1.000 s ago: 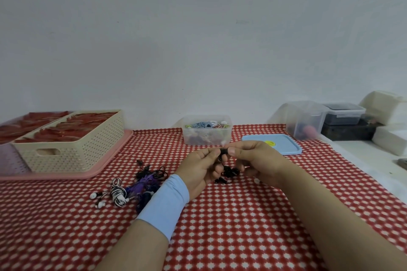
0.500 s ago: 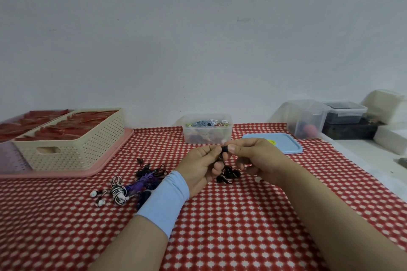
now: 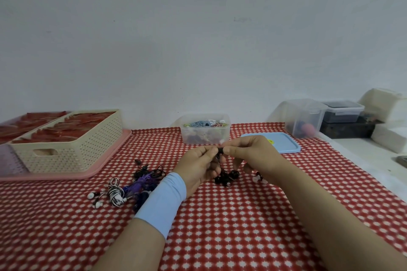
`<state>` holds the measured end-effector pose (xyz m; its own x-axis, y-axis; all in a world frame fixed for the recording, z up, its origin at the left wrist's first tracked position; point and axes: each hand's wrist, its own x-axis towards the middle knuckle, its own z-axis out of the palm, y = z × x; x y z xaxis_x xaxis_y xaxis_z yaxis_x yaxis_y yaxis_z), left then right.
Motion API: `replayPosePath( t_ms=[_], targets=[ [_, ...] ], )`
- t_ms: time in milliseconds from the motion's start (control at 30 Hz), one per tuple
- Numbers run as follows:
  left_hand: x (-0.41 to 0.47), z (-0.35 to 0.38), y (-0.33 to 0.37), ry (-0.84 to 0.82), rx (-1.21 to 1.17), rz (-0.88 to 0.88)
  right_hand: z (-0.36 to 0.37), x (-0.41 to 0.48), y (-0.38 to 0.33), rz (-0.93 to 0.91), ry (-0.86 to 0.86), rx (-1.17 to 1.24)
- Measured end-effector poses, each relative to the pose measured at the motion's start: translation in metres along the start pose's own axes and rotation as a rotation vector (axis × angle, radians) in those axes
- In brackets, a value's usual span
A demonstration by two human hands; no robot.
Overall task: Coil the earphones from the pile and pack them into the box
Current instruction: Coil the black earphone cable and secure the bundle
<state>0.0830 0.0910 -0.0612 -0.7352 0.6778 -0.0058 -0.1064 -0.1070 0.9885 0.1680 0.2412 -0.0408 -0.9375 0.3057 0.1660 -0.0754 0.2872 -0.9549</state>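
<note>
The black earphones [image 3: 226, 177] were between the two hands, above the middle of the red-and-white patterned tablecloth [image 3: 231, 226]. Their upper end was pinched where the fingertips of both hands met, and the thin cord hung down from there to a loose dark bunch that lay on the cloth just below the hands. The left hand [image 3: 198, 165] had its fingers curled and gripped the cord between thumb and forefinger. The right hand [image 3: 248, 156] was likewise curled, its thumb and forefinger nipping the small black piece at the top. A small white-and-red bit showed under the right hand, too small to identify. A pale blue sleeve [image 3: 163, 200] covered the left wrist.

Just to the left of the left forearm lay the pile of earphones [image 3: 143, 180], a tangle of black and purple cords, with a black-and-white striped pair [image 3: 115, 193] at its left edge. Beyond the hands, near the wall, stood the clear plastic box [image 3: 204, 136], open and holding coiled earphones of several colours. Its blue lid [image 3: 286, 145] lay flat to the right of it, partly behind the right hand.

Farther left, a cream perforated basket [image 3: 72, 152] with red contents sat on a pink tray [image 3: 110, 160]. At far right stood a clear container [image 3: 304, 116], a dark lidded tub [image 3: 341, 111] and white foam boxes [image 3: 385, 103].
</note>
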Motion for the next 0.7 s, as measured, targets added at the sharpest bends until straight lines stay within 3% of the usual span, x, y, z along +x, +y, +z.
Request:
replayPosePath(
  t_ms=[267, 533, 700],
  targets=[
    [-0.0011, 0.0009, -0.0016, -0.004, 0.102, 0.021, 0.0046, 0.0011, 0.0022, -0.126, 0.086, -0.136],
    [-0.0001, 0.0049, 0.0006, 0.005, -0.172, -0.100, 0.0072, 0.0046, 0.0024, -0.250, 0.088, -0.267],
    [0.0015, 0.0030, -0.0005, 0.001, -0.174, -0.164, 0.0058, 0.0067, 0.0062, -0.275, 0.086, -0.377]
  ],
)
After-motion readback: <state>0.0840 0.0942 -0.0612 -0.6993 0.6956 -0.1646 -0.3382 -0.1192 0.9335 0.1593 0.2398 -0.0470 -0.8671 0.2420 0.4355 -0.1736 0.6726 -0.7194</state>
